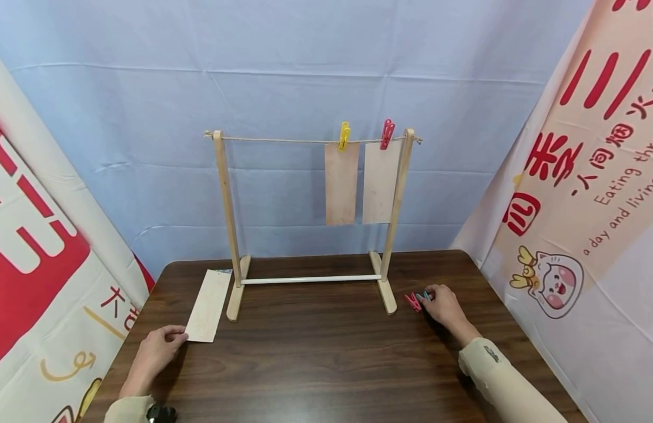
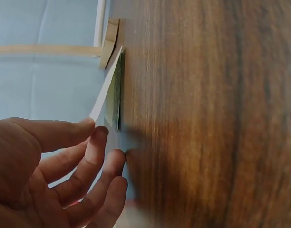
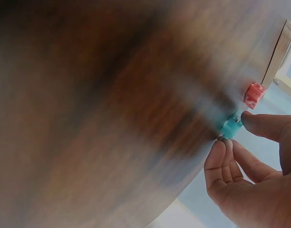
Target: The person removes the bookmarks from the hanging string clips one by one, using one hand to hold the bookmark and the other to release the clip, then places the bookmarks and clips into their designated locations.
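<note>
On the left of the table my left hand (image 1: 156, 353) pinches the near corner of a pale blank card (image 1: 207, 308) between thumb and fingers. The left wrist view shows this card (image 2: 106, 90) tilted up, with a darker, greenish flat piece (image 2: 116, 99) under it. Over at the right, my right hand (image 1: 444, 305) has its thumb and fingertips on the two sides of a teal clothespin (image 3: 231, 126), which lies low at the tabletop. Just beside it lies a red clothespin (image 1: 412, 302), apart from the fingers.
A wooden stand (image 1: 225, 200) with a string (image 1: 278, 140) across its top stands at the back. Two pale cards hang there, one (image 1: 341, 188) under a yellow clothespin (image 1: 344, 136), the other (image 1: 380, 188) under a red clothespin (image 1: 387, 134). A white bar (image 1: 310, 279) joins the feet.
</note>
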`<state>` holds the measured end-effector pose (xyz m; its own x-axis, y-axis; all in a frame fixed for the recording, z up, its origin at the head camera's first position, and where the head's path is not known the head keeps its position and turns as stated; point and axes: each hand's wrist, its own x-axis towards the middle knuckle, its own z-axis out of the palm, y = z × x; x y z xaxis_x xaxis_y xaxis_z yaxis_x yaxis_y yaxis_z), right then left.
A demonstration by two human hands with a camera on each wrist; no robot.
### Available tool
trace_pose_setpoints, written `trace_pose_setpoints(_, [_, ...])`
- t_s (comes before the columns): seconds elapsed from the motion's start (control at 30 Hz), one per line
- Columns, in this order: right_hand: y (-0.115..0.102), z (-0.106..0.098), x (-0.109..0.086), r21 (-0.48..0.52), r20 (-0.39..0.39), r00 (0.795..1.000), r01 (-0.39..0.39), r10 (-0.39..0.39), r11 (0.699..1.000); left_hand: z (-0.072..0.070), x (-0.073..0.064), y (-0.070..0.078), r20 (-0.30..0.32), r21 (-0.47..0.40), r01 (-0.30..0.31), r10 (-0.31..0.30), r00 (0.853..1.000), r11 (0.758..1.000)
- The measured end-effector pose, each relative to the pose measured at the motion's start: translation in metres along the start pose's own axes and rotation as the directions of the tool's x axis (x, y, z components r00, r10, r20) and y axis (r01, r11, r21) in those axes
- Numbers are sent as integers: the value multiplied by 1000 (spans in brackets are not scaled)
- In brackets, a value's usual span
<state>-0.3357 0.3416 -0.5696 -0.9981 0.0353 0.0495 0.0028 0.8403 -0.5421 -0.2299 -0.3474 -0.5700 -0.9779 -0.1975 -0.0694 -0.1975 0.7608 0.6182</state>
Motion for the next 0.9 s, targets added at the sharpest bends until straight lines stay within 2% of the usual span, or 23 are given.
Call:
trace_pose_setpoints(0.2, [-2, 0, -1, 2, 1, 1000, 0, 0, 1000, -1, -1, 1, 1, 36, 7, -7, 1000, 999])
trace_pose_setpoints(0.5, [-4, -1, -1, 8, -1, 1000, 10, -10, 1000, 1, -2, 1, 21, 62, 52, -53, 998, 997])
trace_pose_setpoints(0.9, [1, 3, 2, 1, -24, 999, 29, -29, 1000, 1, -2, 5, 35, 78, 53, -55, 998, 996])
